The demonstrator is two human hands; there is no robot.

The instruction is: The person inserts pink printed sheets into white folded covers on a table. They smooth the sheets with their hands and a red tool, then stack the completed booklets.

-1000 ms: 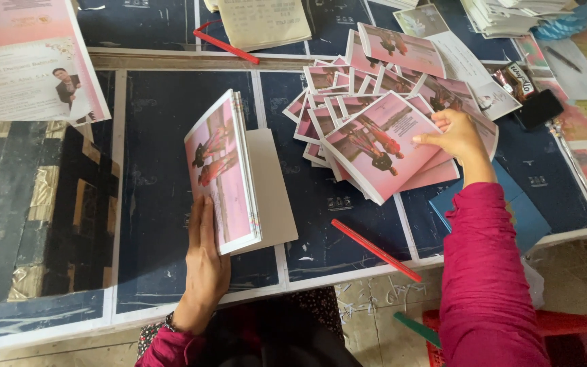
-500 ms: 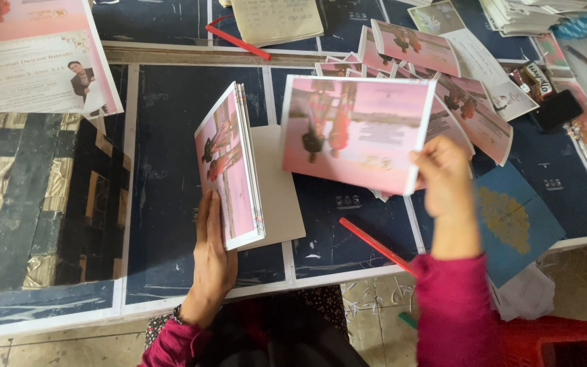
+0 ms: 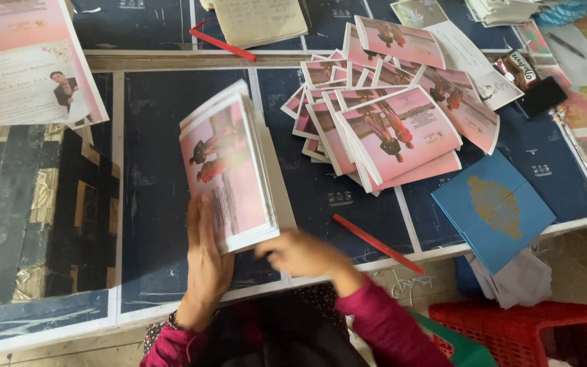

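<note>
Head view, looking down on a dark blue work table [image 3: 164, 170].

Centre frame: stack of pink printed cards [image 3: 229, 170], stood on its lower edge and tilted, top card showing two figures.

Left hand [image 3: 206, 261] lies flat and open against the stack's left face, fingers pointing up, bracing it. Not clenched.

Right hand [image 3: 304, 255] is at the stack's lower right corner, touching the bottom edge. It is blurred; cannot tell whether the fingers pinch the cards or only press them.

Upper right of centre: loose fanned pile of matching pink cards [image 3: 392, 119], apart from the stack.

Right of the pile: blue folder with gold emblem [image 3: 494, 207], at the table edge.

Below the pile: red pencil [image 3: 378, 243] lying diagonally.

Upper left corner: large pink poster sheet [image 3: 25, 64].
</note>
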